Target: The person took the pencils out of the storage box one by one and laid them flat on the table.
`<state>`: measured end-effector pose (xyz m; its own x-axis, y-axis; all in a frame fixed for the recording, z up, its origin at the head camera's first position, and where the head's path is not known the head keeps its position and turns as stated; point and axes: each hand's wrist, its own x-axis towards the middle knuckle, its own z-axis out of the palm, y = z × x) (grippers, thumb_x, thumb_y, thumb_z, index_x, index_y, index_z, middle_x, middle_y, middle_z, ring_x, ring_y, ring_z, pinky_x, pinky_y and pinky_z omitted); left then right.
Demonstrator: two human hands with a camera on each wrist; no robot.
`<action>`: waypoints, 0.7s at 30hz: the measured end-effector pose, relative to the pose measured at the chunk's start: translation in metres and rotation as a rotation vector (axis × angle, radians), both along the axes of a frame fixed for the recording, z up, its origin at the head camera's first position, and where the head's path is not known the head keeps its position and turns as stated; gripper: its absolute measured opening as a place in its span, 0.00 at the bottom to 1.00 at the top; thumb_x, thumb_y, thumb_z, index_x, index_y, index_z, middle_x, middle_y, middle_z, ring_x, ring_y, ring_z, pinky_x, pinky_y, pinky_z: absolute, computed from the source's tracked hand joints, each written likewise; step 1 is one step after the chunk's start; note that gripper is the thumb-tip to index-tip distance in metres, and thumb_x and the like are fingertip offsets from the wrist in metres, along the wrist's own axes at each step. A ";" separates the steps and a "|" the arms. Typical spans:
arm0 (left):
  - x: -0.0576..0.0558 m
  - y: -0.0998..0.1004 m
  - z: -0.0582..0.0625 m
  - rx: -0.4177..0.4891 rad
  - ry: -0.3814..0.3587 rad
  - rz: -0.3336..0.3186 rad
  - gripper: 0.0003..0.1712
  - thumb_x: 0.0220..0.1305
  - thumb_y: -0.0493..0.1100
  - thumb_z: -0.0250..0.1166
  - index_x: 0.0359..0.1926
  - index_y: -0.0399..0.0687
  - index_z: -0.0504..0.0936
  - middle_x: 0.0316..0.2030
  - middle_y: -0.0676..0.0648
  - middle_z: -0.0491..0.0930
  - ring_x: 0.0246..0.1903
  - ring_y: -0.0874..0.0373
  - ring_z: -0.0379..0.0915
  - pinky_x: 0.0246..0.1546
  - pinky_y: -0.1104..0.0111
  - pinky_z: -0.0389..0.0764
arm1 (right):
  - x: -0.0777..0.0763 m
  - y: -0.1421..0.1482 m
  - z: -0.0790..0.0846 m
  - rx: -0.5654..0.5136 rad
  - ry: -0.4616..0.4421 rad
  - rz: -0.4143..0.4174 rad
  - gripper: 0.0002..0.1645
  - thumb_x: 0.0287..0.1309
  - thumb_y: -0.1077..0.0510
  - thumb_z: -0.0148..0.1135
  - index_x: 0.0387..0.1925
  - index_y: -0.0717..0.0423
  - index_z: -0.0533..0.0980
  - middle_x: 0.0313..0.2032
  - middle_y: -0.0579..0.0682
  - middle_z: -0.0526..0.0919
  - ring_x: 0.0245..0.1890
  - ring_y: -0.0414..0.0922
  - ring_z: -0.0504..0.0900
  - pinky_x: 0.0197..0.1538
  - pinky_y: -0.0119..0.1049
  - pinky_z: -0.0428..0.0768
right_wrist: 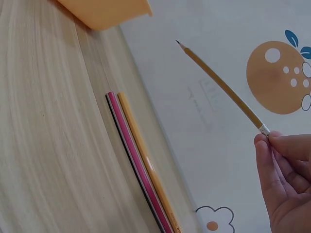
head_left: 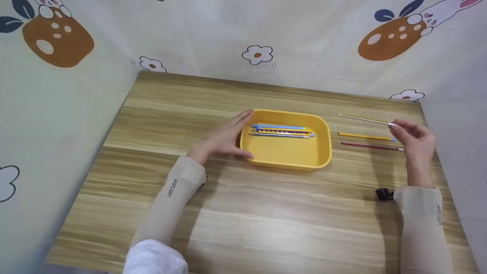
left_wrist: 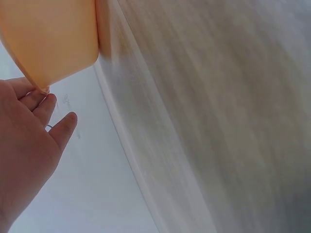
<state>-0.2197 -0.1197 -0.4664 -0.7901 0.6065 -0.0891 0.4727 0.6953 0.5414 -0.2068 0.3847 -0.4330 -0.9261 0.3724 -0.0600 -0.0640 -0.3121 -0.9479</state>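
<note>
A yellow plastic tray [head_left: 289, 163] holds several pencils [head_left: 281, 131], lying side by side. My left hand [head_left: 222, 139] holds the tray's left end, with the fingers at its far corner and the thumb at the near one; in the left wrist view, fingertips meet the tray's rim [left_wrist: 36, 83]. To the right, my right hand [head_left: 416, 142] pinches a yellowish pencil [right_wrist: 221, 85] by its eraser end, its sharp tip pointing left, raised above the table. Below that hand, a yellow pencil [head_left: 365, 136] and a dark red pencil [head_left: 371, 146] lie roughly parallel on the table.
The wood-grain table [head_left: 243, 228] meets pale printed sheeting [head_left: 205, 38] at the back and on both sides. Black devices are strapped under the wrists, one showing at the right cuff [head_left: 401, 198].
</note>
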 end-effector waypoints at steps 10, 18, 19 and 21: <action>-0.005 0.012 0.002 0.010 -0.023 -0.018 0.75 0.43 0.78 0.70 0.81 0.55 0.38 0.81 0.57 0.34 0.80 0.56 0.36 0.79 0.56 0.53 | 0.004 0.029 -0.007 -0.039 -0.066 0.026 0.08 0.53 0.77 0.64 0.33 0.68 0.84 0.28 0.54 0.89 0.29 0.42 0.90 0.38 0.30 0.87; -0.004 0.007 0.003 -0.024 -0.035 0.004 0.75 0.43 0.76 0.71 0.81 0.56 0.38 0.81 0.59 0.32 0.80 0.54 0.37 0.79 0.54 0.52 | -0.008 0.034 -0.010 0.029 -0.184 0.051 0.07 0.55 0.73 0.65 0.33 0.63 0.85 0.28 0.49 0.89 0.28 0.40 0.89 0.37 0.28 0.87; -0.003 0.006 0.003 -0.026 -0.032 0.007 0.75 0.43 0.77 0.71 0.81 0.56 0.38 0.81 0.58 0.33 0.80 0.54 0.36 0.80 0.55 0.52 | -0.011 0.034 -0.011 0.044 -0.203 0.062 0.07 0.56 0.73 0.65 0.33 0.62 0.85 0.28 0.49 0.89 0.28 0.39 0.89 0.38 0.28 0.87; -0.002 0.003 0.002 -0.027 -0.030 0.013 0.75 0.43 0.78 0.71 0.81 0.55 0.38 0.81 0.58 0.32 0.80 0.54 0.36 0.80 0.55 0.51 | -0.017 0.032 -0.012 0.081 -0.240 0.079 0.07 0.56 0.72 0.65 0.33 0.60 0.85 0.27 0.47 0.89 0.29 0.38 0.89 0.38 0.27 0.87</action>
<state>-0.2213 -0.1172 -0.4641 -0.7946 0.5933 -0.1288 0.4474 0.7157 0.5363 -0.2237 0.4165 -0.4450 -0.9154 0.3120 -0.2543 0.1871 -0.2296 -0.9551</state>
